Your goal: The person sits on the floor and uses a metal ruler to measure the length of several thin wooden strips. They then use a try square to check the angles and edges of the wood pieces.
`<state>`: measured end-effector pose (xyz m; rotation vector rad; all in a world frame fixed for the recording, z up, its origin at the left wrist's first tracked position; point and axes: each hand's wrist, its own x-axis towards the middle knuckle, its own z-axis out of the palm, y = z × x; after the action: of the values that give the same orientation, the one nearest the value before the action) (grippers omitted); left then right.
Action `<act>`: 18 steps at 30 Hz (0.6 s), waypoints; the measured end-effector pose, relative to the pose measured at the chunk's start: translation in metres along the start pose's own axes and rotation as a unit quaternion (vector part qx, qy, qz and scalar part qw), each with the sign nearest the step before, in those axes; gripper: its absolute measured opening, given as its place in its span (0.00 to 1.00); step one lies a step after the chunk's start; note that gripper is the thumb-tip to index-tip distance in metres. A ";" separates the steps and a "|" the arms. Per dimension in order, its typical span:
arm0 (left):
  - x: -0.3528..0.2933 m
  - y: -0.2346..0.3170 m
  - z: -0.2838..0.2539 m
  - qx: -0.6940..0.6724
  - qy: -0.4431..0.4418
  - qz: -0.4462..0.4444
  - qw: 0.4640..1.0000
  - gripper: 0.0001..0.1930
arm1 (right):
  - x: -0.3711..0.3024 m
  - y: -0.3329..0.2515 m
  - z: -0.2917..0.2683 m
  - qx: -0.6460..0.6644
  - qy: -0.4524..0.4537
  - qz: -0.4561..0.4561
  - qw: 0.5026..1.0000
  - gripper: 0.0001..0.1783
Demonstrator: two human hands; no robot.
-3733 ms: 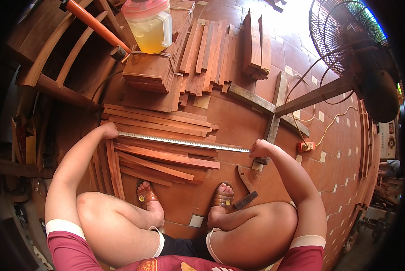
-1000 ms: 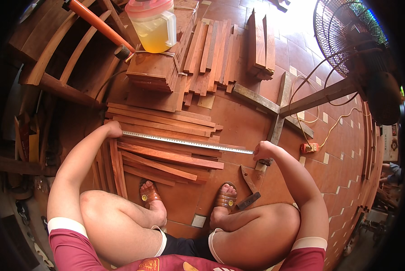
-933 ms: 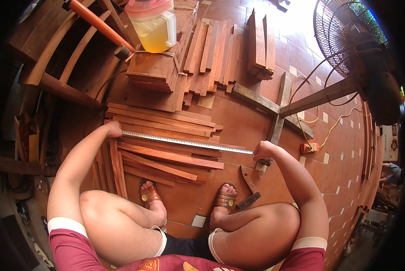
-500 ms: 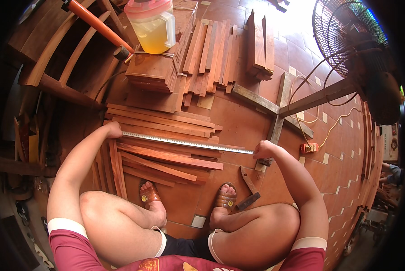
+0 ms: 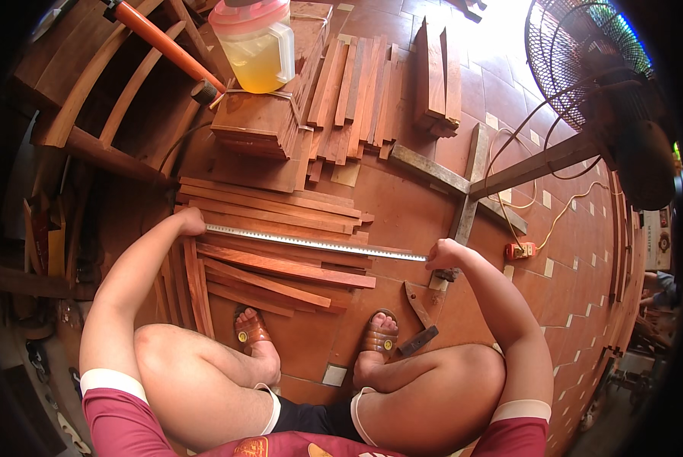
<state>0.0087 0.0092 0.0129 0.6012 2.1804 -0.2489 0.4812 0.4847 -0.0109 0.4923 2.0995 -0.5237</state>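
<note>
A long pale steel ruler (image 5: 311, 242) with dark markings is stretched between my two hands, over a row of reddish wooden strips (image 5: 280, 196) on the floor. My left hand (image 5: 193, 221) is closed around its left end, at the strips' left ends. Its right end is in my closed right hand (image 5: 442, 254), past the strips' right ends. The fingers of both hands are partly hidden. Nearer to me, several more strips (image 5: 295, 265) fan out, and others (image 5: 198, 289) lie crosswise at the left.
Beyond the strips stand a wooden block stack (image 5: 254, 122) and a lidded jug (image 5: 257, 57) of yellow liquid. A fan (image 5: 585, 68) rises from a wooden cross base (image 5: 433, 166). An orange socket block (image 5: 520, 250) and an angled wood-and-metal tool (image 5: 421, 320) lie at the right.
</note>
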 end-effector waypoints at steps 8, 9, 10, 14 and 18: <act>0.001 0.000 0.000 -0.004 0.000 -0.002 1.000 0.11 | 0.000 0.000 0.000 0.007 0.001 0.002 1.000 0.23; 0.002 -0.001 0.001 -0.004 0.002 0.000 1.000 0.11 | -0.001 0.000 -0.001 0.009 0.001 -0.002 1.000 0.23; 0.002 -0.002 0.001 -0.005 0.004 0.001 1.000 0.11 | -0.002 0.000 -0.001 0.011 0.001 -0.005 1.000 0.23; 0.004 -0.003 0.003 -0.002 0.009 0.002 1.000 0.12 | -0.004 0.001 -0.001 0.032 0.006 -0.004 0.999 0.23; 0.005 -0.008 0.004 0.005 0.000 0.010 1.000 0.12 | -0.005 -0.001 -0.003 0.015 0.005 -0.009 1.000 0.23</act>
<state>0.0045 0.0029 0.0063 0.6285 2.1741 -0.2495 0.4811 0.4849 -0.0050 0.4946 2.1089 -0.5647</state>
